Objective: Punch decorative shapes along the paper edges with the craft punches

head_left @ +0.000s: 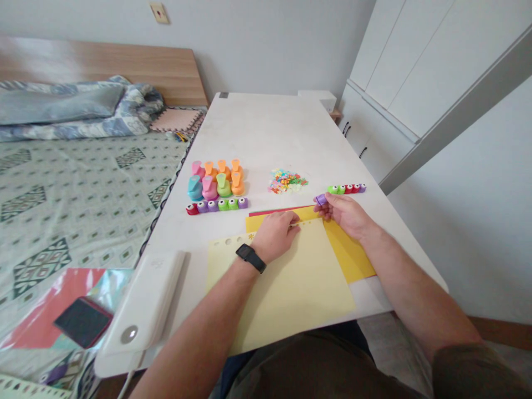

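A sheet of pale yellow paper [291,282] lies in front of me, with a row of punched holes along its far edge. My left hand [277,233], with a black watch on the wrist, is closed on that far edge, fingers curled over it. Beyond the sheet's far right corner, my right hand [343,213] grips a small purple craft punch [321,199] between thumb and fingers. Darker yellow paper [353,260] shows underneath, and a strip of red paper [270,211] peeks out behind.
Larger lever punches [216,180] stand in two rows at left, with small punches [218,205] before them. More small punches [349,189] line up at right. Between lies a heap of colourful paper cutouts [286,181]. A white device [145,299] with a cable occupies the near left table edge.
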Tool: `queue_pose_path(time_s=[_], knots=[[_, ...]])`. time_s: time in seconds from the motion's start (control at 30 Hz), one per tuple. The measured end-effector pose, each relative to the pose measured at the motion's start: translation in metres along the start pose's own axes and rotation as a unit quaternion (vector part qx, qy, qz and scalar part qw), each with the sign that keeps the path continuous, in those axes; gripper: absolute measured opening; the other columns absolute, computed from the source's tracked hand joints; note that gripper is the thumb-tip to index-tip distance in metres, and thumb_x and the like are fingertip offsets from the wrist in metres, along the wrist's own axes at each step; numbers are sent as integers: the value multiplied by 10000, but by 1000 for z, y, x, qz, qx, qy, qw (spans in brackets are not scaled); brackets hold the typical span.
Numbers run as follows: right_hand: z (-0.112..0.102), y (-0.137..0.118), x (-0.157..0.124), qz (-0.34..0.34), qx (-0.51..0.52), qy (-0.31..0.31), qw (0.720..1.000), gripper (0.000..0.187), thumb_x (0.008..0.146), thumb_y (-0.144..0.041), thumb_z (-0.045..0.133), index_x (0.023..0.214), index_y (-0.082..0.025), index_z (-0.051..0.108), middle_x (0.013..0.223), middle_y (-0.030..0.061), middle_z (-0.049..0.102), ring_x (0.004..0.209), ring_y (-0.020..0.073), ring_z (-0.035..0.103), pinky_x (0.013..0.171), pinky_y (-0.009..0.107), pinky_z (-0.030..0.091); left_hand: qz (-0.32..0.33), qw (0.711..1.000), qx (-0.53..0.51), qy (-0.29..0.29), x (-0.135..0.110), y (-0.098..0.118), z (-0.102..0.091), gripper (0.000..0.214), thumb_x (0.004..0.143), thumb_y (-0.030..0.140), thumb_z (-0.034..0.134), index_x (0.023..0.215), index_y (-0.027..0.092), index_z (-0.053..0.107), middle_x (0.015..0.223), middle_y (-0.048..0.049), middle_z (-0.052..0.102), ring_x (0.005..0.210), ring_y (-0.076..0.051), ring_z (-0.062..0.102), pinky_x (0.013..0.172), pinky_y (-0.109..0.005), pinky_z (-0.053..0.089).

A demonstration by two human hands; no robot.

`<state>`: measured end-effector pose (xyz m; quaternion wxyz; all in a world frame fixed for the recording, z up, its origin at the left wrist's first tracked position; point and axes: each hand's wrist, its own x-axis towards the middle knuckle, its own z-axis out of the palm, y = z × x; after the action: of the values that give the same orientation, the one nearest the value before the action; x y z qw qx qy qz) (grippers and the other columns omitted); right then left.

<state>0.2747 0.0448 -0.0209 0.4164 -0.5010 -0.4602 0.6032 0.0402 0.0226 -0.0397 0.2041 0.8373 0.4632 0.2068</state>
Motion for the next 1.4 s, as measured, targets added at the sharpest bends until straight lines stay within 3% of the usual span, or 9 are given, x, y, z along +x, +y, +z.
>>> queue_pose_path(time_s=[0.47, 0.73, 0.83, 0.93, 1.13, 1.4], knots=[[-2, -7, 5, 23, 6, -43, 999, 512, 951, -642, 453, 1059, -212, 711, 1013, 112, 730, 841, 224, 653, 660, 330, 493, 2, 1000, 15, 0, -6, -1, -2, 179, 946, 263, 573, 1085, 191, 659, 1074, -84, 738, 1013, -246, 674, 914, -377, 517], [7, -33, 21, 48, 12, -77, 996, 437, 934, -603, 547, 1000, -205, 715, 926, 84, 720, 748, 188, 612, 579, 295, 437, -5, 1000, 18, -7, -8, -1, -4, 192, 940, 254, 574, 1100, 200, 665, 1096, -89, 736, 1051, -254, 667, 943, -388, 509], [16, -40, 30, 25, 20, -83, 996, 358, 911, -534, 646, 964, -188, 723, 886, 63, 699, 713, 150, 575, 548, 262, 399, -1, 1000, 18, -6, -8, -2, -3, 201, 940, 248, 574, 1107, 194, 671, 1090, -94, 735, 1047, -254, 668, 947, -389, 505], [26, -39, 39, -21, -26, -61, 998, 299, 835, -459, 768, 926, -179, 722, 882, 48, 683, 704, 127, 559, 529, 242, 369, 11, 1000, 19, 1, -9, -3, -3, 177, 935, 231, 578, 1071, 198, 687, 1052, -83, 737, 1009, -248, 669, 920, -381, 503], [39, -24, 54, -83, -109, -17, 990, 366, 712, -404, 862, 964, -192, 703, 874, 15, 658, 723, 125, 558, 539, 238, 383, 30, 999, 11, 9, -9, -4, -4, 121, 919, 199, 589, 976, 207, 694, 975, -59, 730, 939, -232, 661, 857, -363, 486], [37, -21, 72, -74, -245, 86, 963, 409, 626, -469, 851, 852, -169, 689, 728, -5, 635, 588, 109, 470, 530, 263, 359, 28, 1000, 10, 8, -9, -3, -4, 114, 922, 197, 571, 932, 200, 685, 961, -62, 725, 921, -226, 651, 838, -358, 470]])
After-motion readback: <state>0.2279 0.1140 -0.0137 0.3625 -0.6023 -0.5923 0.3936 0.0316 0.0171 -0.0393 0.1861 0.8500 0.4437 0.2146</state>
